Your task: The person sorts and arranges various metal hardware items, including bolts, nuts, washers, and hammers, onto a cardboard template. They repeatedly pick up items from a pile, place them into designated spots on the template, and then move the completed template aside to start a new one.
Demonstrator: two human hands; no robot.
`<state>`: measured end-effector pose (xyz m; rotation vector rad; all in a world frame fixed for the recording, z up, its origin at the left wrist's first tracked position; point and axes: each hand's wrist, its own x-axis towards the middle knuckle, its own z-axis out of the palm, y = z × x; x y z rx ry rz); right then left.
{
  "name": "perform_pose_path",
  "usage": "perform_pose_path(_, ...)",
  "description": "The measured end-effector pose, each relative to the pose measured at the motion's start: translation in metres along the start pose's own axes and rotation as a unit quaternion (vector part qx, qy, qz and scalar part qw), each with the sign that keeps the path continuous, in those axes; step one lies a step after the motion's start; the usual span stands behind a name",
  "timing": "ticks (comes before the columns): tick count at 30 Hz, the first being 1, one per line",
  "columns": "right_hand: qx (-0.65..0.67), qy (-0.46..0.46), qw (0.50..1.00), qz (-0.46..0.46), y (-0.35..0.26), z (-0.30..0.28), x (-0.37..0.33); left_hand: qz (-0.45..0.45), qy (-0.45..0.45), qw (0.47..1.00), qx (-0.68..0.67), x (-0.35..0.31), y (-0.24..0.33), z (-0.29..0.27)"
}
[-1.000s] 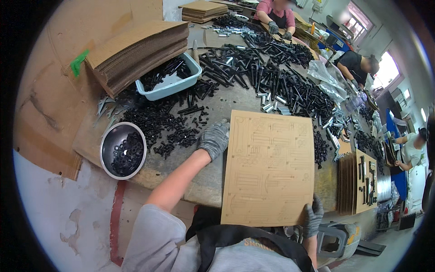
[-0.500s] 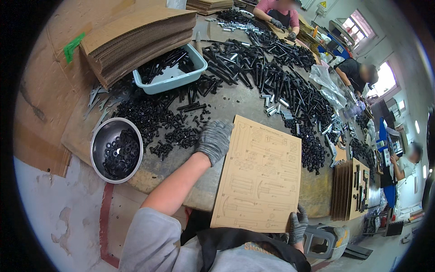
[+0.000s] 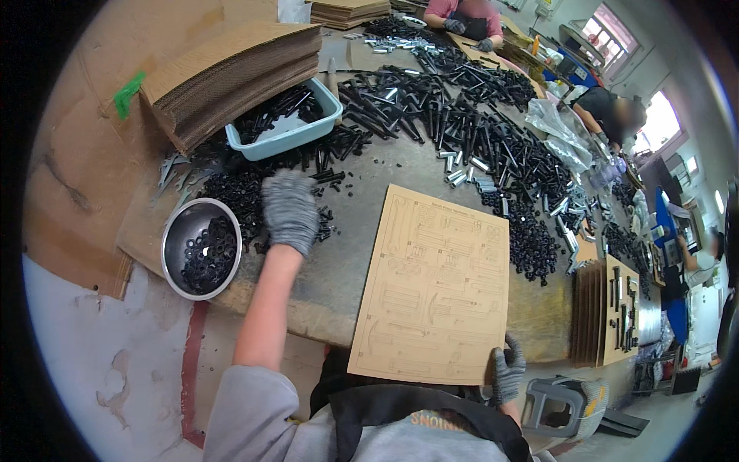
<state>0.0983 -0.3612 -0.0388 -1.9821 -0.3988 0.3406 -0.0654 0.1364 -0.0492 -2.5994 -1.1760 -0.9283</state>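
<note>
My left hand (image 3: 291,214), in a grey striped glove, is over the pile of small black bolts (image 3: 231,190) left of centre. Its fingers point away from me and are smeared by motion, so their grip is hidden. At the lower right edge of a brown cardboard sheet (image 3: 439,289), my right hand (image 3: 507,371) is closed on it, also gloved. The sheet bears printed outlines of tools and hardware and lies tilted at the table's near edge. Left of my left hand stands a steel bowl (image 3: 171,258) with black washers (image 3: 209,258) in it.
A light blue tub (image 3: 289,142) of black parts sits beside a cardboard stack (image 3: 239,73). Wrenches (image 3: 173,179) lie at the left. Black hardware (image 3: 493,142) and silver tubes (image 3: 462,175) cover the far table. Filled cardboard sheets (image 3: 608,312) stand at the right. Several co-workers are beyond.
My left hand has gone from beside the sheet's left edge to the left, over the black bolts. The sheet has shifted slightly left, with my right hand still on its edge.
</note>
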Motion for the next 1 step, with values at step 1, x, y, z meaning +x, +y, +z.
perform_pose_path(1,-0.043,-0.01,0.999,0.021,-0.0097,0.0018,-0.0005,0.0,-0.002,1.0,0.01,-0.0066,-0.0096,0.0048)
